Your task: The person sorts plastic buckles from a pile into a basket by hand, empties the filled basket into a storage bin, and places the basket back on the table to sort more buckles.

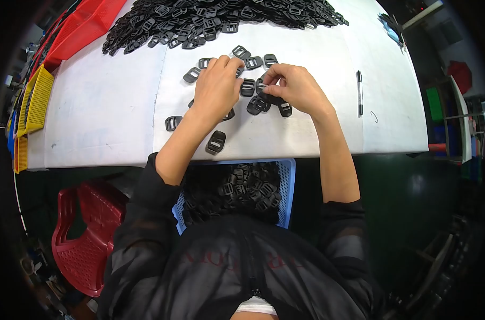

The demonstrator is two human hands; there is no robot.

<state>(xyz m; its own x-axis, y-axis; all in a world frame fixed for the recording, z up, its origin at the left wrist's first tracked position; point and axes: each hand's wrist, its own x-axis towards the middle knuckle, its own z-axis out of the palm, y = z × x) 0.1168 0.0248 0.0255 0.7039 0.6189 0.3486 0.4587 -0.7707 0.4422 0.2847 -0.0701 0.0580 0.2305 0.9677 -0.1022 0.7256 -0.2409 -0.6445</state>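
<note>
The black buckle (260,87) at the centre of the loose group lies under the fingertips of the right hand (301,92), whose thumb and forefinger are drawn narrow and seem to pinch it. Touching or just beside it, at nine o'clock, is another buckle (247,87), near the thumb of the left hand (215,88). That hand is curled palm down, fingers bent over buckles; whether it grips one, I cannot tell.

Around the hands, more buckles lie flat on the white desk (109,101), some overlapping at five o'clock. One stray buckle (216,141) sits at seven o'clock, near the front edge; a forearm or sleeve brushing back could sweep it off. It might drop into the blue basket (291,186) of buckles at six o'clock, or miss and reach the floor.

At eleven to twelve o'clock spreads the big heap (199,24); a hard nudge there could slide pieces down among the loose ones and mix the two. The overlapping buckles could also catch on each other if one is pulled quickly. The pen (360,93) lies at three o'clock, well apart.
</note>
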